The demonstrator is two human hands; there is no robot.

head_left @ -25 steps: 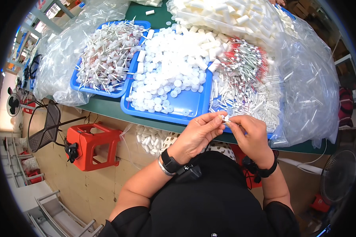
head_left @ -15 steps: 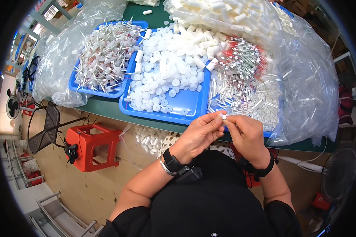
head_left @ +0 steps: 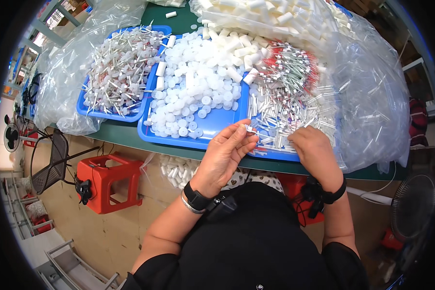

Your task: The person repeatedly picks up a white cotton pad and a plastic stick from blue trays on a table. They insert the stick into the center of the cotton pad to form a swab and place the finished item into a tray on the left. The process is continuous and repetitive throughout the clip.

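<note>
My left hand (head_left: pixel 227 152) is closed in a pinch over the front edge of the right-hand tray. Between its thumb and forefinger is a small white part with a thin stem (head_left: pixel 251 129). My right hand (head_left: pixel 318 152) reaches down to the thin white tubes (head_left: pixel 295 113) in that tray, fingertips drawn together at the pile; anything between them is hidden. Behind the tubes lies a bundle of red and green wires with white ends (head_left: pixel 292 67). Translucent round caps (head_left: pixel 183 111) fill much of the blue middle tray (head_left: pixel 217 126), left of my hands.
A blue tray (head_left: pixel 112 116) of stemmed caps stands at the left. White foam-like cylinders (head_left: pixel 234 46) lie behind the caps and in a clear bag (head_left: pixel 275 17). Plastic bags (head_left: pixel 372 92) flank the trays on the green table (head_left: pixel 130 137). Below are a red stool (head_left: pixel 108 181) and a fan (head_left: pixel 413 205).
My hands have parted. The right has moved right and down onto the tube pile, while the left has drawn a little left, still pinching the small part. The whole view has shifted slightly.
</note>
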